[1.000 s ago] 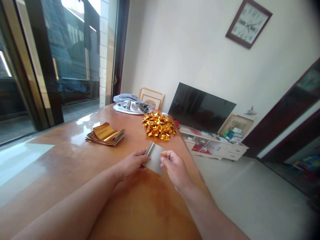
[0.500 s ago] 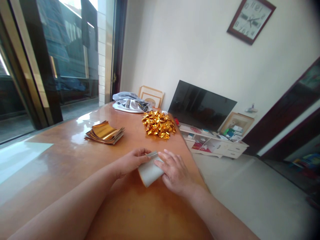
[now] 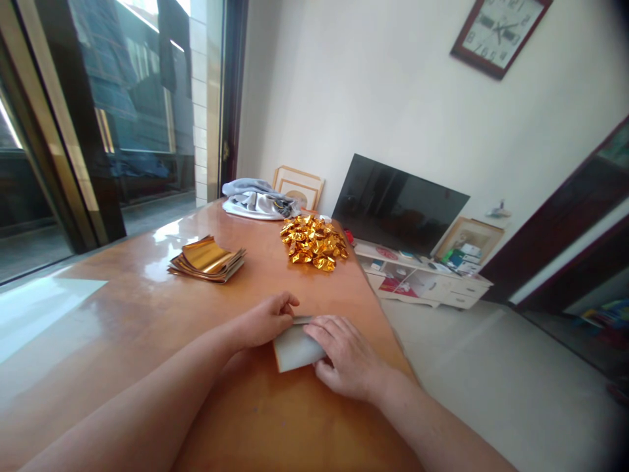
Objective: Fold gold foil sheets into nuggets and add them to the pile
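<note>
A sheet of foil paper (image 3: 297,351), pale side up, lies near the table's front with its far edge folded over. My left hand (image 3: 269,320) pinches the far left part of that fold between thumb and fingers. Across the right side of the sheet rests my right hand (image 3: 346,354), its fingers on top and its thumb at the near edge. Beyond my left hand is a stack of gold foil sheets (image 3: 209,259), slightly curled. A heap of folded gold foil pieces (image 3: 314,242) sits farther back on the right.
The glossy wooden table (image 3: 260,426) ends on the right above a tiled floor. Grey-blue cloth (image 3: 258,198) is bundled at its far end. Past the edge stand a television (image 3: 398,204) and a white cabinet (image 3: 457,296). A sliding glass door (image 3: 142,118) is on the left.
The sheet has turned a little and its far edge is folded lower towards me. My right hand has moved slightly down, with its fingers now flatter along the fold.
</note>
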### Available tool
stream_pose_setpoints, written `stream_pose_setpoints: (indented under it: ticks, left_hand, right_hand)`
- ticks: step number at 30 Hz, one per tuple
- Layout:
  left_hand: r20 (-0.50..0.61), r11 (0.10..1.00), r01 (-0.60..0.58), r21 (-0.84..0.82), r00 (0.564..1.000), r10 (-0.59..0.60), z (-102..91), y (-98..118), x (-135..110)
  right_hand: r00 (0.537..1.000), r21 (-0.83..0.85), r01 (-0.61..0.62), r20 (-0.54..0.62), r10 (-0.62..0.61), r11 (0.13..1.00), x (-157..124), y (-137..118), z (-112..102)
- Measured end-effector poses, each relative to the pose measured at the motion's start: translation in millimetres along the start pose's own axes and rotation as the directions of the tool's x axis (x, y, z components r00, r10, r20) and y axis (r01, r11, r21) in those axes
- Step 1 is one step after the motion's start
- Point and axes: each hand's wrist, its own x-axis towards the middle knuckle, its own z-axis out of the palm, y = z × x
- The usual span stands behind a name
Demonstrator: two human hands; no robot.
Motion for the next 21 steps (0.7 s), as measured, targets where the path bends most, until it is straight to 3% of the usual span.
stream_pose_setpoints:
  ticks: [9, 12, 15, 21]
  left_hand:
    - [-0.043, 0.908, -0.175, 0.381, 0.978, 0.206, 0.9, -7, -4]
    - [-0.085, 0.879, -0.209, 0.429, 0.959, 0.269, -2.7, -3, -6]
    - [-0.099, 0.878, -0.188, 0.44, 0.962, 0.255, -7.6, 7, -8]
    - [0.025, 0.835, -0.215, 0.507, 0.972, 0.235, -15.2, 10, -10]
  right_hand:
    - [0.993, 0.008, 0.029, 0.111, -0.03, 1.0, -1, 4, 5]
    - [0.992, 0.008, 0.02, 0.122, -0.021, 1.0, 2, 4, 4]
    - [0.988, 0.01, 0.015, 0.152, -0.016, 1.0, 5, 4, 0]
    - [0.973, 0.048, -0.008, 0.229, -0.003, 0.999, 14, 5, -13]
